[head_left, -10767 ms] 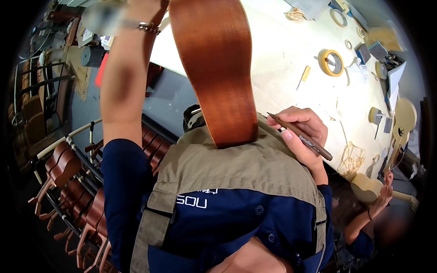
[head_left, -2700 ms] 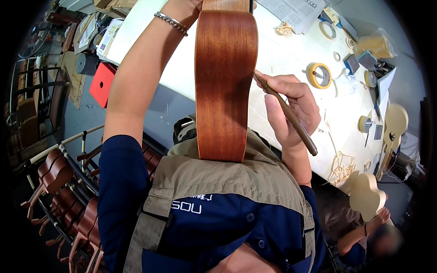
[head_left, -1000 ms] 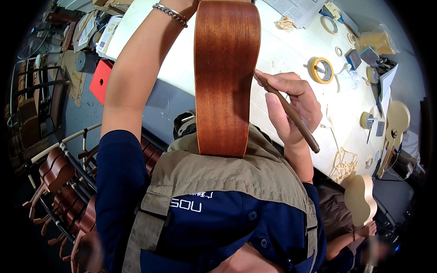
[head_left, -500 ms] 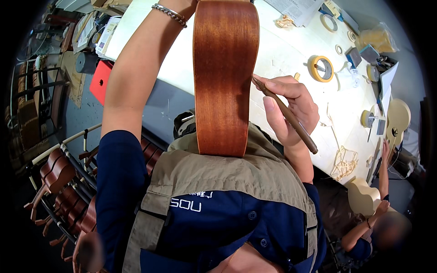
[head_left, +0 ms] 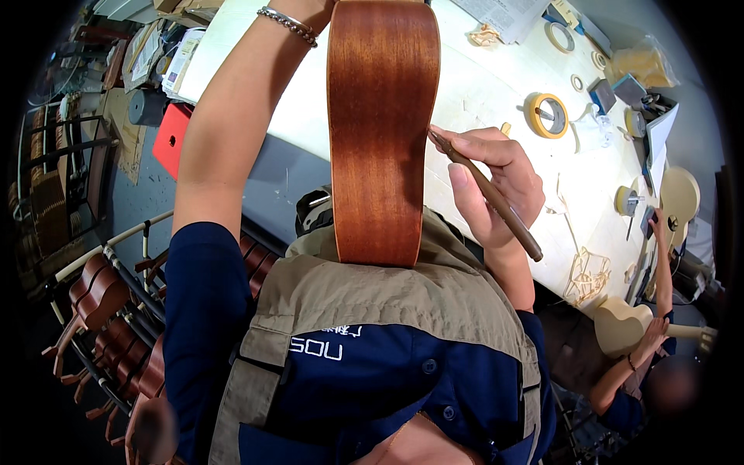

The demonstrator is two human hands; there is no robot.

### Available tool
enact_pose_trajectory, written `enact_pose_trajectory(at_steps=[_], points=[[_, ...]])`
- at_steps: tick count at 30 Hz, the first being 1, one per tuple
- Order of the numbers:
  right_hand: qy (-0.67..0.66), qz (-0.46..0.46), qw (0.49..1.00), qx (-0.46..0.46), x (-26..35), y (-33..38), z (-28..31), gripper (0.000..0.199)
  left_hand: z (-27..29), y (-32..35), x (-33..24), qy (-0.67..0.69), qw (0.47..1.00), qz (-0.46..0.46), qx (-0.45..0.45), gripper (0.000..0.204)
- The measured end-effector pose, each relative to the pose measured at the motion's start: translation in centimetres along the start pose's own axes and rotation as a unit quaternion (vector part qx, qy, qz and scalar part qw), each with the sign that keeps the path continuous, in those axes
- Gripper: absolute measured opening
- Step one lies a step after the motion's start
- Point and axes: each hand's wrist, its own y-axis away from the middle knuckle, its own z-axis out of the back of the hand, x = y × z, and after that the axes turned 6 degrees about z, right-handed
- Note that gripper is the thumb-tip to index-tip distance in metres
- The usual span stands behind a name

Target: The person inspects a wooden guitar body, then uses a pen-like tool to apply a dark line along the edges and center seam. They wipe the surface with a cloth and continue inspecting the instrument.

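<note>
A small guitar-shaped instrument, ukulele-like, stands on edge against my apron [head_left: 387,291]. The reddish-brown wooden side of its body [head_left: 380,132] faces up at me. My right hand [head_left: 504,178] pinches a brown pen-like marker [head_left: 496,198] between thumb and fingers. Its tip meets the right edge of the body, near the waist. Up along the body's left runs my left arm [head_left: 225,132], with bracelets on the wrist. That hand's fingers are hidden behind the instrument or past the top edge, so its grip does not show.
On the white worktable [head_left: 480,85] lie a yellow tape roll [head_left: 548,116], paper sheets [head_left: 500,14] and tangled pale strips [head_left: 587,275]. A rack of brown ukuleles [head_left: 101,294] stands at left, near a red object [head_left: 168,143]. At right, a co-worker handles a pale instrument [head_left: 618,329].
My instrument shifts very slightly left; the marker tip stays at its edge. The co-worker's pale instrument has turned, showing its neck, and their far hand now reaches a small dark block.
</note>
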Motion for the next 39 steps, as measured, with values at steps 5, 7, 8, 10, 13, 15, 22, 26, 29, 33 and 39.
enact_pose_trajectory(at_steps=[5, 7, 8, 10, 13, 15, 22, 26, 29, 33, 39], points=[[0.009, 0.0, 1.0, -0.001, -0.1, 0.0, 0.1, 0.015, 0.4, -0.3, -0.1, 0.013, 0.999, 0.009, 0.032, 0.062], [0.009, -0.005, 1.0, 0.017, 0.0, 0.1, 0.2, 0.015, 0.0, 0.2, -0.3, 0.012, 1.0, 0.005, 0.025, 0.063], [0.009, -0.007, 1.0, 0.026, 0.2, 0.2, 0.2, 0.015, -0.4, 0.5, -0.4, 0.015, 1.0, 0.004, 0.013, 0.063], [0.013, -0.02, 0.999, 0.033, 0.2, 0.7, 0.4, 0.015, -0.2, 0.3, -0.2, 0.016, 1.0, 0.001, 0.001, 0.063], [0.023, -0.03, 0.998, 0.04, 0.3, 1.2, 0.5, 0.014, 0.2, 0.3, 0.0, 0.01, 1.0, -0.008, -0.017, 0.062], [0.026, -0.03, 0.998, 0.038, 0.3, 1.2, 0.5, 0.014, -0.3, 0.3, 0.1, 0.014, 1.0, -0.011, -0.017, 0.062], [0.02, -0.026, 0.999, 0.02, 0.2, 0.8, 0.2, 0.014, -0.2, 0.0, 0.2, 0.045, 0.999, -0.006, -0.005, 0.062], [0.027, -0.029, 0.999, 0.021, 0.1, 1.1, 0.4, 0.014, 0.2, -0.3, 0.3, 0.037, 0.999, -0.005, 0.014, 0.062], [0.008, -0.028, 0.999, 0.029, 0.2, 1.4, 0.4, 0.013, -0.9, 0.6, 0.0, 0.007, 0.999, -0.016, -0.036, 0.062], [-0.022, -0.04, 0.999, 0.029, 0.7, 1.8, 0.8, 0.015, -0.3, 0.4, -0.3, -0.035, 0.999, -0.012, 0.001, 0.061], [-0.123, -0.043, 0.99, -0.053, 1.9, 0.9, 2.5, 0.018, -2.5, 2.7, -3.1, -0.185, 0.963, -0.114, -0.159, 0.051]])
